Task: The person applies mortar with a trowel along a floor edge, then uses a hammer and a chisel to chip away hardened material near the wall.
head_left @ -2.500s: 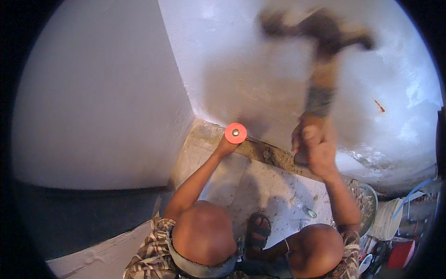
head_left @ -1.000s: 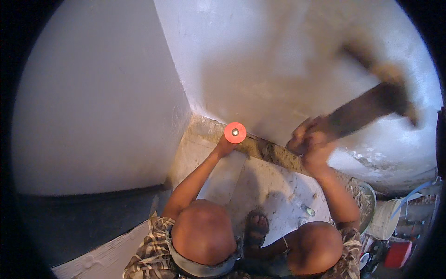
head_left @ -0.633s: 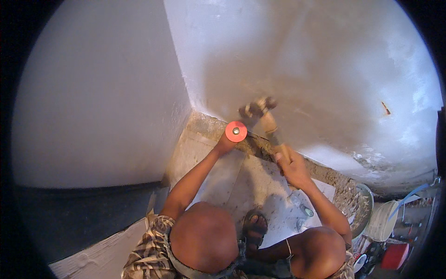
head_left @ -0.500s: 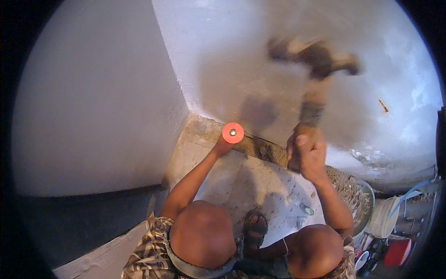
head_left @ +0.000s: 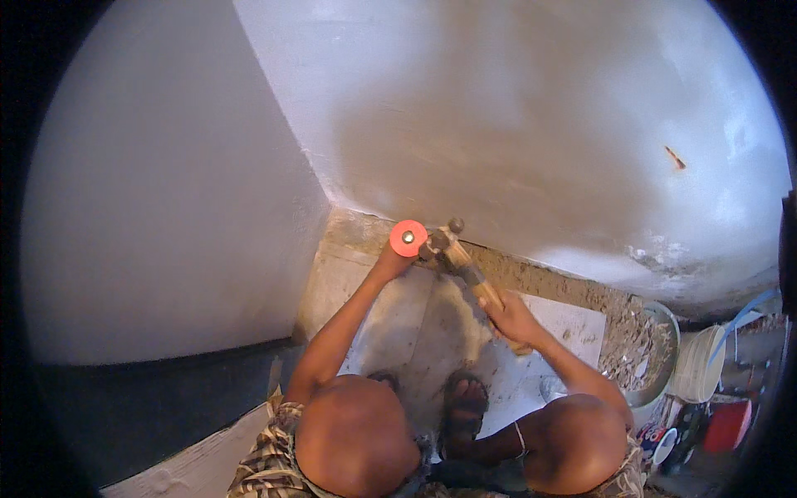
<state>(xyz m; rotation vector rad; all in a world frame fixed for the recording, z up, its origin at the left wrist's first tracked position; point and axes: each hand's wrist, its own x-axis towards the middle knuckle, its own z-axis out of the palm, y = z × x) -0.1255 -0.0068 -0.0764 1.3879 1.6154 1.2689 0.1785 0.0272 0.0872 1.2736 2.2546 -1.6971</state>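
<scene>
My left hand (head_left: 392,264) is wrapped round a chisel under its red round hand guard, low by the foot of the wall. From above, only the chisel's red guard (head_left: 398,241) and its metal striking end show; the tip is hidden. My right hand (head_left: 512,318) grips the wooden handle of a hammer (head_left: 471,278). The hammer's dark head lies just right of the guard, close to or touching its edge; I cannot tell which. Below both tools runs a rough, broken strip (head_left: 531,272) between wall and floor.
A round basin (head_left: 669,365) of rubble stands at the right, with a pale bucket (head_left: 696,365) and a red object (head_left: 728,426) beyond it. The grey side wall (head_left: 174,191) rises at left. A rusty piece (head_left: 675,158) sticks out of the facing wall (head_left: 515,124).
The hammer has swung down from high on the right to beside the chisel's guard. My right hand has dropped with it, while my left hand keeps its hold in nearly the same place.
</scene>
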